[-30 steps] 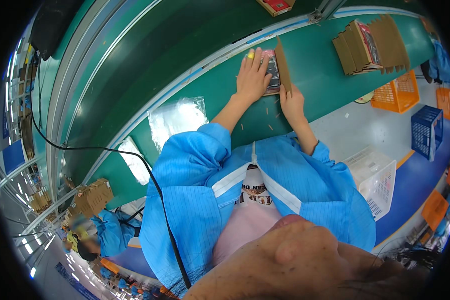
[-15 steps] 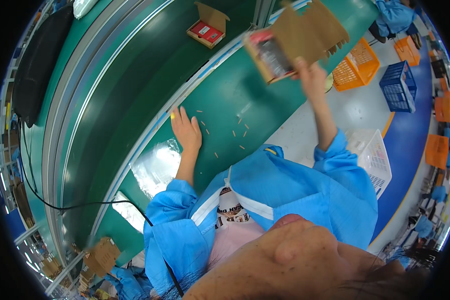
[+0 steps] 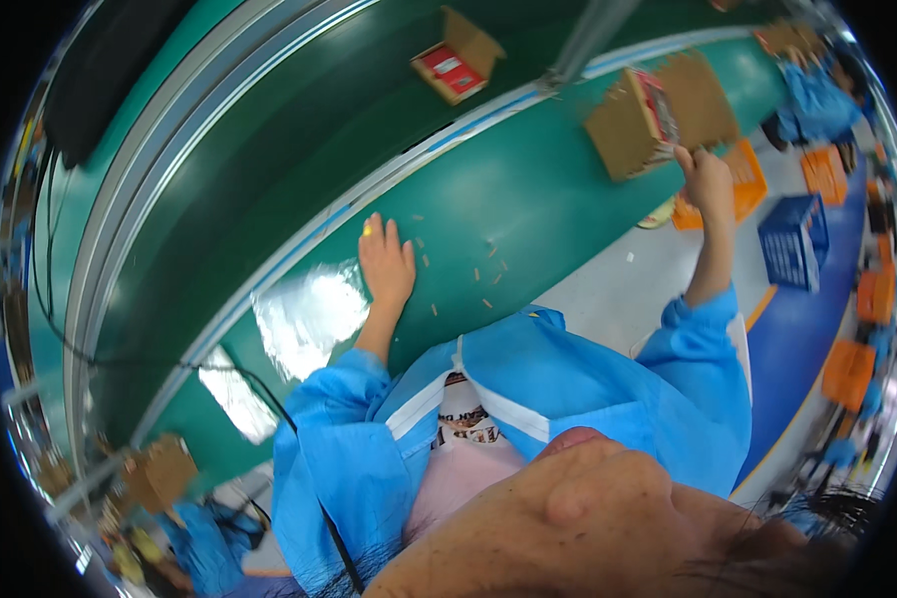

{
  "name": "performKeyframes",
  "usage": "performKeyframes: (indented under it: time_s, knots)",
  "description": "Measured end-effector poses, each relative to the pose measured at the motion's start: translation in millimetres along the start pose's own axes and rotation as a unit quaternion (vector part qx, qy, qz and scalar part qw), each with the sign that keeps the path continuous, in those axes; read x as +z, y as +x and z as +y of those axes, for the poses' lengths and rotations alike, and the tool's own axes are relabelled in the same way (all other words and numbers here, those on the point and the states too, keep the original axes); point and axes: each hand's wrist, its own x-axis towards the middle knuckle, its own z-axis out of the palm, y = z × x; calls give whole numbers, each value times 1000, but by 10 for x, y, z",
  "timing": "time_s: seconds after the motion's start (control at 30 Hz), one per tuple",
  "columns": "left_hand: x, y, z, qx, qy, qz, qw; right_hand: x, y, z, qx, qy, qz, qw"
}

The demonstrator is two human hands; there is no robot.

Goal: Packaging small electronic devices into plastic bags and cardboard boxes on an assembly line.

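My left hand (image 3: 387, 264) lies flat on the green tabletop (image 3: 508, 189), fingers stretched out, with something yellow on one fingertip. Just right of it are several short, thin, light brown strips (image 3: 475, 275) scattered on the surface. A clear plastic bag (image 3: 311, 317) lies beside my left wrist. At the far right, my right hand (image 3: 708, 184) is closed on the near edge of an opened brown cardboard box (image 3: 706, 98). The box is tilted, its flaps spread, and a red and dark item (image 3: 656, 105) shows inside; blur hides its detail.
Across a raised metal edge, another open cardboard box (image 3: 486, 45) with a red item sits on a dark green surface. A black cable (image 3: 149, 363) crosses at left. An orange basket (image 3: 747, 184) and a blue basket (image 3: 793, 244) stand right; a person in blue (image 3: 817, 100) is beyond.
My right hand has carried the opened box to the right, and the box has turned so its inside shows edge-on. My left hand stays on the tabletop; the whole view has shifted.
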Motion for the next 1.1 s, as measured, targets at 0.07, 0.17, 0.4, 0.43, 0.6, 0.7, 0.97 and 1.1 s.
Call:
performKeyframes:
  time_s: [0.07, 0.17, 0.4, 0.43, 0.6, 0.7, 0.97, 1.1]
  knots:
    - [-14, 24, 38, -12, 13, 3, 1000, -52, -329, -606, -25, 189, -124, 974]
    - [1, 35, 10, -24, 28, -4, 999, 458, -252, -1151, -119, 347, -263, 892]
    - [-46, 75, 52, -14, -10, -20, 1000, 2528, 1386, -1938, -19, 386, 0, 922]
    - [-44, 46, 11, -27, -2, -18, 999, 2591, 1432, -2139, -56, 325, 61, 942]
    - [-63, 8, 1, -24, -26, -15, 999, 2710, 1480, -2393, -171, 89, 87, 977]
    - [-50, 6, -41, -31, -34, -4, 999, 2378, 1180, -2352, -200, 143, 57, 968]
    - [-35, -8, -56, -33, -25, 12, 999, 1694, -638, -1494, -588, -29, 141, 796]
    - [-28, -49, -47, -22, -42, 39, 998, 1704, -874, -1309, -580, -18, 127, 805]
